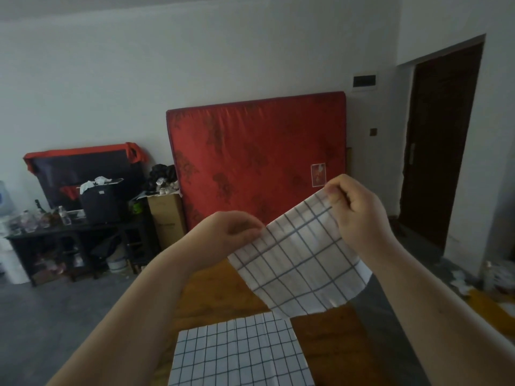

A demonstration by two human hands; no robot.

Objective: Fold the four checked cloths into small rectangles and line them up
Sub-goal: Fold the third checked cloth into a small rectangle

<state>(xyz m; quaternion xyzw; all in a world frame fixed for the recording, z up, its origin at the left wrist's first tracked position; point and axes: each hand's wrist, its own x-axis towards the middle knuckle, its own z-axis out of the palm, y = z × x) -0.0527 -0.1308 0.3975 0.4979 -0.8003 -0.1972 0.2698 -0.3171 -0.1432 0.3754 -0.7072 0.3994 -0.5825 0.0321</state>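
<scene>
Your left hand and right hand each pinch a top corner of a white, blue-checked cloth held up above the brown wooden table, where another white checked cloth lies flat.

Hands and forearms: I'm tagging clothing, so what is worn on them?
Nothing shows on the left hand or right hand: no gloves, rings or watch. The left forearm and right forearm are bare to the frame's edge, no sleeve in view.
</scene>
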